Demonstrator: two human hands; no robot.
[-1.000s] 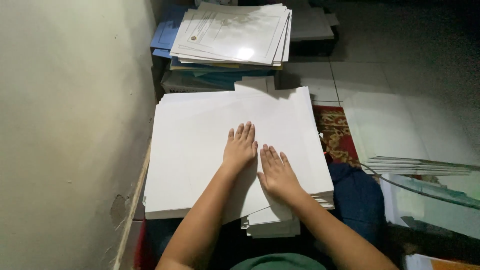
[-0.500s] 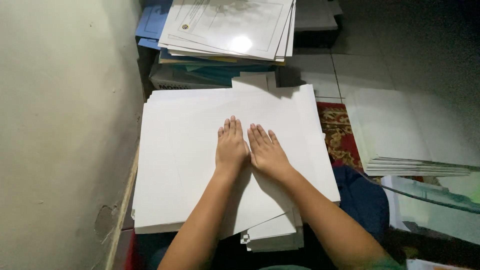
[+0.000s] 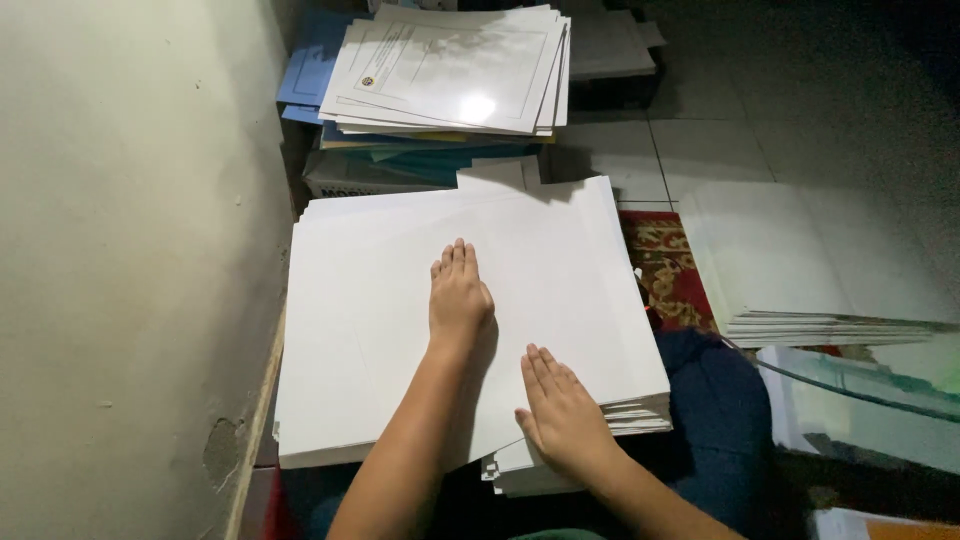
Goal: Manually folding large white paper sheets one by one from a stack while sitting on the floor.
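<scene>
Both hands lie flat and open on the big stack of white sheets (image 3: pixel 400 300), gripping nothing. The left hand (image 3: pixel 459 295) presses near the middle of the top sheet; the right hand (image 3: pixel 560 410) rests nearer the person, at the stack's fanned lower corner. The sheets look smooth, matte and rectangular, and those lower edges seem yet unsquared. Beyond the fingertips sits a glossier pile of printed papers (image 3: pixel 450 70) on blue folders (image 3: pixel 305 75); a thinner white pile (image 3: pixel 800 260) lies off to the right.

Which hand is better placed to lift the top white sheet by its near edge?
Probably the right hand: it lies flat at the paper stack's near edge. The left hand presses mid-sheet.
</scene>
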